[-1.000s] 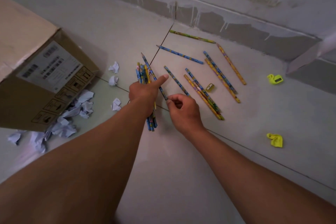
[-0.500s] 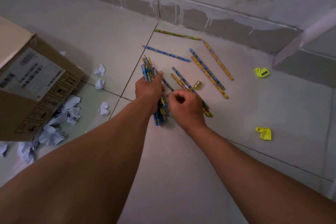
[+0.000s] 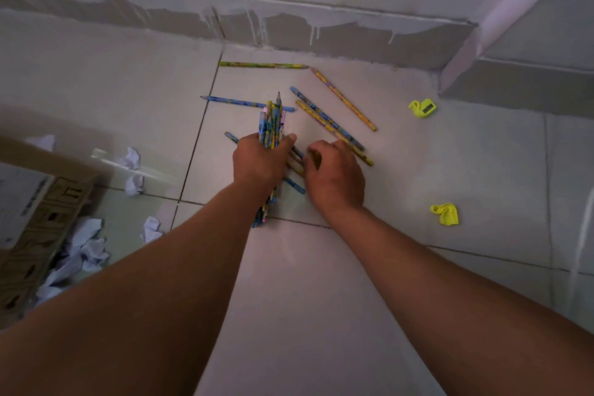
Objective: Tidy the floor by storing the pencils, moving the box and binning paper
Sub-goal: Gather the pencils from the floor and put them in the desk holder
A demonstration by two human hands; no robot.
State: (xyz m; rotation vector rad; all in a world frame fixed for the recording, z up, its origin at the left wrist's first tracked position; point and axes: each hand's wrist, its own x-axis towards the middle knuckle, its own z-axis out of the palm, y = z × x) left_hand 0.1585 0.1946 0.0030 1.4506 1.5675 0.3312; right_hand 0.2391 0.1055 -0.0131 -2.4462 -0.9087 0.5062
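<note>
2 hands point(image 3: 257, 161), 1 bunch of pencils point(image 3: 271, 122), 1 box point(image 3: 38, 212), 2 yellow things point(image 3: 422, 108), many paper balls point(image 3: 133, 159) on the floor point(image 3: 321, 299).

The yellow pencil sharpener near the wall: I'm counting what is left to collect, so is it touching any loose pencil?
Apart. The head view shows the yellow pencil sharpener on bare floor tile, with a clear gap to the nearest orange patterned pencil.

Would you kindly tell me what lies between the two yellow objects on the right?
Head view: only bare floor tile lies between the yellow sharpener and the crumpled yellow piece.
</note>
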